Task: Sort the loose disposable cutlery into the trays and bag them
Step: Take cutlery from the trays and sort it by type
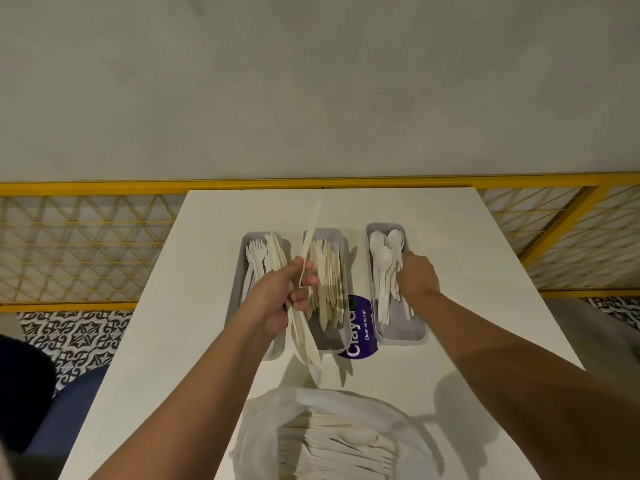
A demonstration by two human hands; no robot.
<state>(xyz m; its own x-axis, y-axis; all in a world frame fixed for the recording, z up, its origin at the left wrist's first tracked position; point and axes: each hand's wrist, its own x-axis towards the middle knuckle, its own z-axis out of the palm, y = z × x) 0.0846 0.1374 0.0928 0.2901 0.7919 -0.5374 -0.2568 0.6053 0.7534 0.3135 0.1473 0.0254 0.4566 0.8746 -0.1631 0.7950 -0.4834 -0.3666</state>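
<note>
Fingers of the left hand (277,299) curl round a bundle of long white plastic knives (309,244), held between a grey oblong fork tray (243,271) at its left and a grey knife tray (330,233) at its right. The right hand (417,277) rests among white plastic spoons (384,265) in a third grey tray (401,337), and I cannot tell whether it grips them. Nearer than both hands, a clear plastic bag (408,441) of cutlery lies on the white tabletop (173,341).

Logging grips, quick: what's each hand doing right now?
Left hand: holding a bundle of knives.
Right hand: on the spoons in their tray; fingers hidden, cannot tell.
</note>
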